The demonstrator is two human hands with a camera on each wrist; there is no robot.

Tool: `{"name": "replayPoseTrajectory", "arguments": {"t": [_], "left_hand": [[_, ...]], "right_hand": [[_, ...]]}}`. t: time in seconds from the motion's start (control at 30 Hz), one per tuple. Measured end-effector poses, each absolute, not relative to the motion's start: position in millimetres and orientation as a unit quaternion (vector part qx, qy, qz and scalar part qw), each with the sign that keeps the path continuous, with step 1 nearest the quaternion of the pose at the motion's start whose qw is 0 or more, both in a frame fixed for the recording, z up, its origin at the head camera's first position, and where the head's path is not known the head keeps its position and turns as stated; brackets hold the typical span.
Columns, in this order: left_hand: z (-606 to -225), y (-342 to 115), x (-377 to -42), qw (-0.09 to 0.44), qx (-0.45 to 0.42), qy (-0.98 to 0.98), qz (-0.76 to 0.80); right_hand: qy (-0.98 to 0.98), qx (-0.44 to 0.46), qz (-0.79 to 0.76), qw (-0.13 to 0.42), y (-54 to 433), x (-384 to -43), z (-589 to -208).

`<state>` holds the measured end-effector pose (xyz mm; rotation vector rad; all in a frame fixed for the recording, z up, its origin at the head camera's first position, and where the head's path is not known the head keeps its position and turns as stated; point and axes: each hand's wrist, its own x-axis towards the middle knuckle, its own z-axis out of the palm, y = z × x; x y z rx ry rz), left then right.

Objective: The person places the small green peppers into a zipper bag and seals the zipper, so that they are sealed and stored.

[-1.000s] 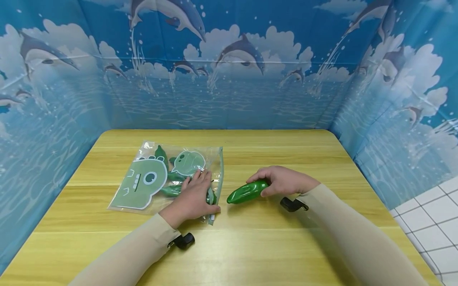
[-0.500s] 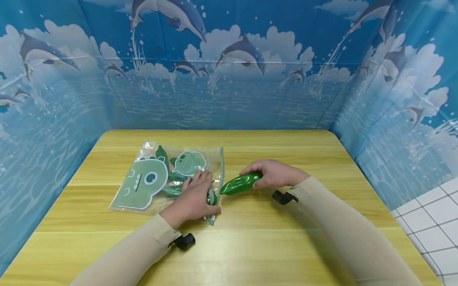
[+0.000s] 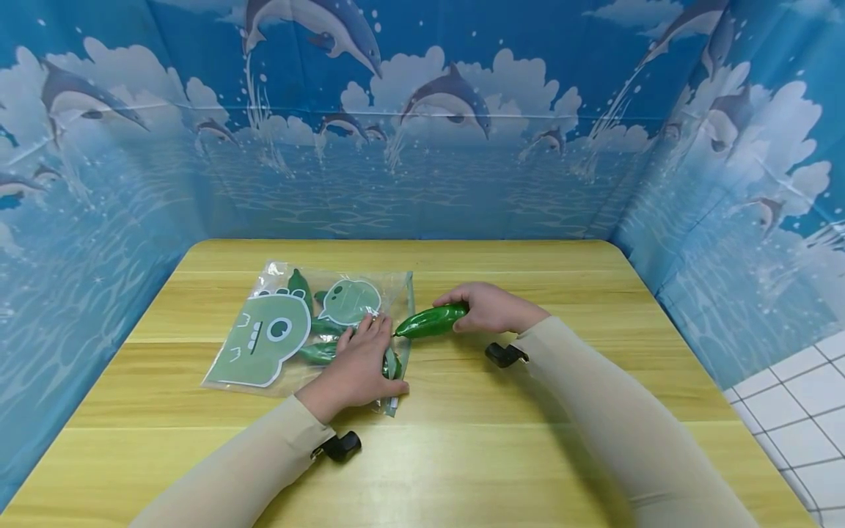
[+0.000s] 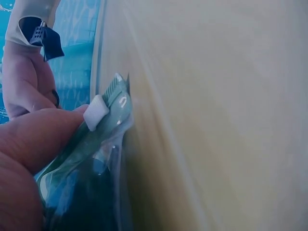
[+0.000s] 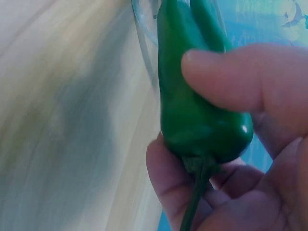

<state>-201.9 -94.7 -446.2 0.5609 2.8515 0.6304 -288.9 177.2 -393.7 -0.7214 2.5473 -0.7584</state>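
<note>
In the head view, my right hand grips a glossy green pepper by its stem end, the pointed tip overlapping the mouth of a clear zip bag. The right wrist view shows the thumb across the pepper, fingers beneath and the stem running down past them. My left hand rests on the bag, fingers extended over its top and thumb beside the open edge. In the left wrist view the thumb lies by a white slider on the green zip strip. Several green peppers are inside, partly hidden by prints and hand.
The bag lies on a yellow wood-grain table, left of the middle, with green cartoon prints on it. A blue curtain with dolphins surrounds the back and sides. White floor tiles show at the right.
My right hand has moved left and away from me with the pepper, bringing its tip from beside the bag to over the bag's mouth. The left hand and bag have barely moved.
</note>
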Motion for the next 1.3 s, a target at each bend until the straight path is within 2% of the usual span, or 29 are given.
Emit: {"name": "replayPoseTrajectory", "arguments": {"t": [0.53,0.83,1.3], "left_hand": [[-445.6,-92.8,-201.5,0.089,0.188,0.955,0.213],[-446.3,-92.7,-203.2,0.088,0.184,0.957,0.208],[-448.7,-94.1,-204.8,0.087,0.191,0.957,0.203]], "right_hand": [[0.934,-0.193,-0.254,0.162,150.1,-304.8,-398.5],[0.943,-0.164,-0.24,0.162,140.1,-309.4,-400.0],[0.944,-0.191,-0.226,0.146,113.0,-304.1,-409.2]]}}
